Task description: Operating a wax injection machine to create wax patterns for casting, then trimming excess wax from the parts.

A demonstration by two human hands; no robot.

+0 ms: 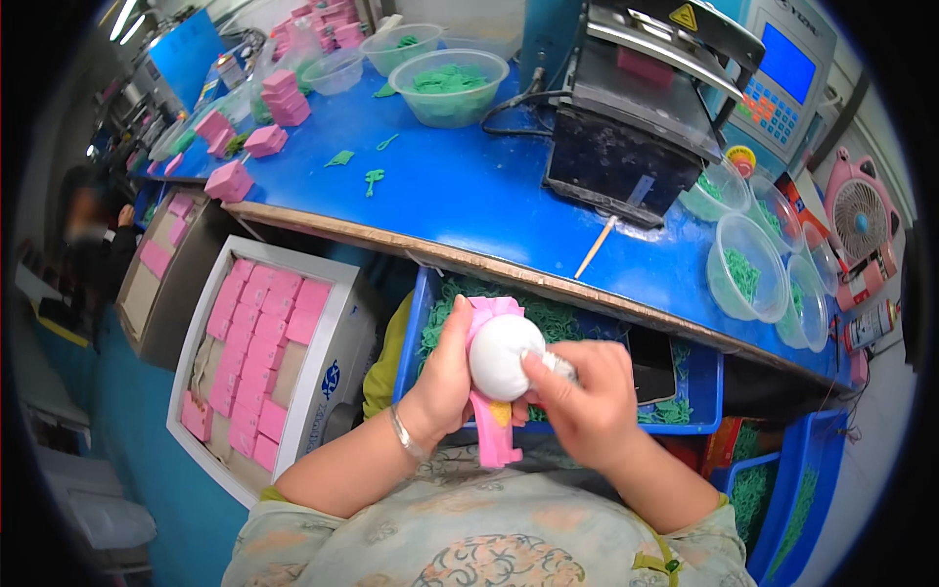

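My left hand (442, 377) is closed around a pink rubbery-looking piece (495, 448), which hangs below the fingers and has a yellow patch on it. A round white cloth pouch (502, 356) presses against this piece and hides much of it. The bunched neck of the pouch is pinched between the thumb and fingers of my right hand (590, 396). Both hands are over a blue tray (416, 323) of small green pieces (562, 315), in front of the bench edge.
On the blue bench (440, 196) stand a black press-like machine (636, 127), a wooden stick (595, 248), pink blocks (286, 98) and clear bowls (748, 269) of green pieces. A white box (328, 391) of pink blocks is at left, a blue bin (817, 440) at right. A person (98, 225) is far left.
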